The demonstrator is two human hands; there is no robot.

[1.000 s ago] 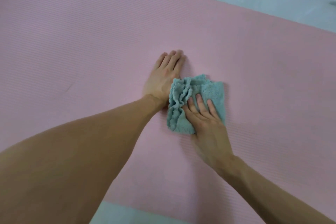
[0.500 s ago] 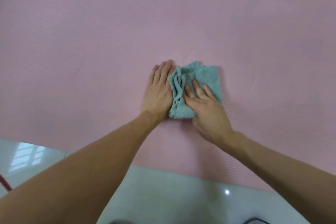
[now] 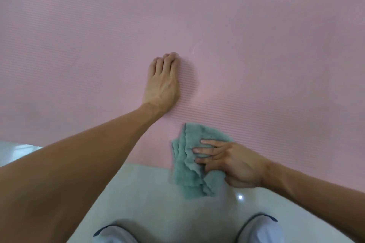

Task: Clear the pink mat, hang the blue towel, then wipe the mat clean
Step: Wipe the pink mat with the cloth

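The pink ribbed mat (image 3: 256, 65) fills most of the view and lies on a pale tiled floor. A folded teal cloth (image 3: 189, 175) straddles the mat's near edge, half on the mat and half on the floor. My right hand (image 3: 229, 162) presses on the cloth from the right with straight, spread fingers. My left hand (image 3: 163, 83) rests flat on the bare mat, up and to the left of the cloth and apart from it, fingers held together and pointing away from me.
The glossy pale floor (image 3: 150, 193) runs along the mat's near edge and shows again at the far top right. My two knees in light cloth (image 3: 260, 231) show at the bottom of the view.
My right hand has dragged the cloth toward me, from beside my left hand to the mat's near edge and partly onto the floor. My left hand has stayed on the mat.
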